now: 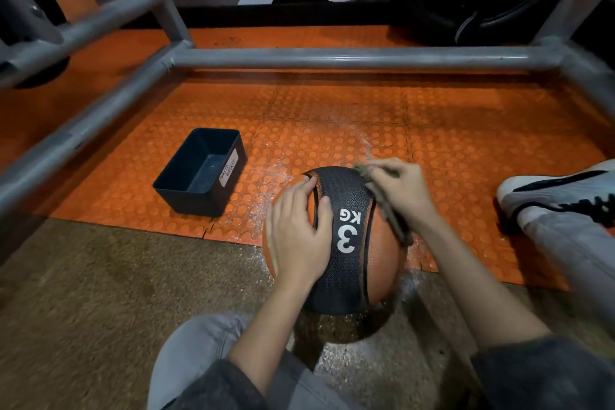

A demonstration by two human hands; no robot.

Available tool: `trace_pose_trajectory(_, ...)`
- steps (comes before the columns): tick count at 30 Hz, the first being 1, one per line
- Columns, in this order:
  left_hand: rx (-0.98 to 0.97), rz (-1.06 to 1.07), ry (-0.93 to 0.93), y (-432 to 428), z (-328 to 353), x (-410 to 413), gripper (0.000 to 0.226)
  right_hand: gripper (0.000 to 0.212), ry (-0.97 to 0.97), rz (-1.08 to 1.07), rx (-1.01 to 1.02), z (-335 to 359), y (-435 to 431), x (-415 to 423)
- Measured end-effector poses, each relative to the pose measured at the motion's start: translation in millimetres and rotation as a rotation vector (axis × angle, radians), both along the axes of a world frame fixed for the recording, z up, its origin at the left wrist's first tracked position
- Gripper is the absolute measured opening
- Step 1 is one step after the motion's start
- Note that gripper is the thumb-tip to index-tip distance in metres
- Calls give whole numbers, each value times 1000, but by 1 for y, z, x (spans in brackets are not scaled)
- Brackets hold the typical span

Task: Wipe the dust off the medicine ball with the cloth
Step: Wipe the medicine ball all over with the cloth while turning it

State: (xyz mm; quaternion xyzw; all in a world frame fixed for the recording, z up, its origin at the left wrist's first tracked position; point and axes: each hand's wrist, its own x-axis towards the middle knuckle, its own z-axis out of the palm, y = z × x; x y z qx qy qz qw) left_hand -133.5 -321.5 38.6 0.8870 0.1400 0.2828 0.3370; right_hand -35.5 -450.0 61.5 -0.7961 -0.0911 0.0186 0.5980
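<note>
Medicine ball sits on floor at mat edge, between the knees. Left hand lies flat, fingers straight, steadying its left side; right hand clamps cloth against upper right. Wiping under way; whitish dust on surrounding floor; underside likely still undone.

Dark bin on orange studded mat, beside grey frame

Dark grey sleeves, light grey trousers, white shoe with black trim.
</note>
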Motion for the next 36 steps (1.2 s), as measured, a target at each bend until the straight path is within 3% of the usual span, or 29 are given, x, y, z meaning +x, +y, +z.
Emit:
trace_pose_trajectory(2, 7, 11, -2, -2, 0, 0, 53, 17, 171, -37, -62, -1, -7, 17)
trace_pose_trajectory(4, 1, 38, 4, -4, 1, 2, 54, 17, 144, -33, -78, 1, 0, 16)
trace_pose_trajectory(6, -9, 61, 5, -6, 1, 3, 54, 19, -46, 8, -82, 8, 15, 1)
trace_pose_trajectory(9, 4, 43, -1, -3, 0, 2, 53, 19, -365, 112, -343, 14, 31, -20)
trace_pose_trajectory(11, 9, 22, 7, 1, 1, 1, 52, 15, -246, 125, -246, 13, 22, -7)
trace_pose_trajectory(13, 3, 19, 18, 1, 2, 2, 54, 13, 34, 69, -132, 7, 4, 13)
trace_pose_trajectory(16, 16, 22, 20, -7, 6, 5, 56, 12, 244, -21, -141, -10, -12, 27)
trace_pose_trajectory(20, 18, 35, 28, -13, 4, 7, 52, 15, 65, -68, -111, -5, -2, 13)
trace_pose_trajectory(24, 23, 49, 25, -14, 2, 0, 51, 18, -343, 5, -329, 3, 14, -16)
trace_pose_trajectory(29, 117, -108, 117, 11, 18, 16, 46, 17, -356, 22, -274, 3, 7, -5)
trace_pose_trajectory(33, -94, -238, 20, 17, 16, 27, 37, 17, -125, 65, -114, 5, -11, 14)
trace_pose_trajectory(36, -154, -189, 90, 12, 13, 31, 21, 19, 84, -13, -105, -6, -16, 29)
